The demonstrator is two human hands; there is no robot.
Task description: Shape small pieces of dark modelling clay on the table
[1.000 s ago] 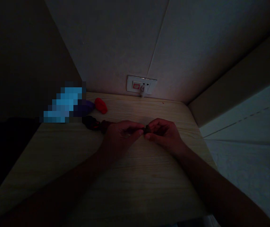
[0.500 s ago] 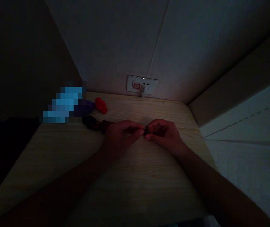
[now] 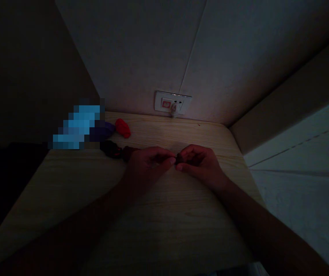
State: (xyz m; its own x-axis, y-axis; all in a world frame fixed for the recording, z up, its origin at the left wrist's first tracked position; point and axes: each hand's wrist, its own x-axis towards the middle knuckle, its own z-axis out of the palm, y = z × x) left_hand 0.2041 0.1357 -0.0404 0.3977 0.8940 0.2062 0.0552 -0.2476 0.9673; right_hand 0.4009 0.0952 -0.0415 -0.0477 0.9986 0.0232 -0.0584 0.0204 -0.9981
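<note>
The scene is very dim. My left hand (image 3: 148,163) and my right hand (image 3: 199,163) meet fingertip to fingertip over the middle of a light wooden tabletop (image 3: 164,222). Both are curled in a pinch around a small dark object (image 3: 179,158) held between them; I cannot make out what it is. A dark reddish object (image 3: 115,150) lies on the table just left of my left hand, partly hidden by it.
A red lump (image 3: 123,127) and a dark purple one (image 3: 102,131) lie at the back left, beside a blurred-out blue patch. A wall socket (image 3: 172,102) with something plugged in sits on the back wall. The table's right edge drops to a pale floor.
</note>
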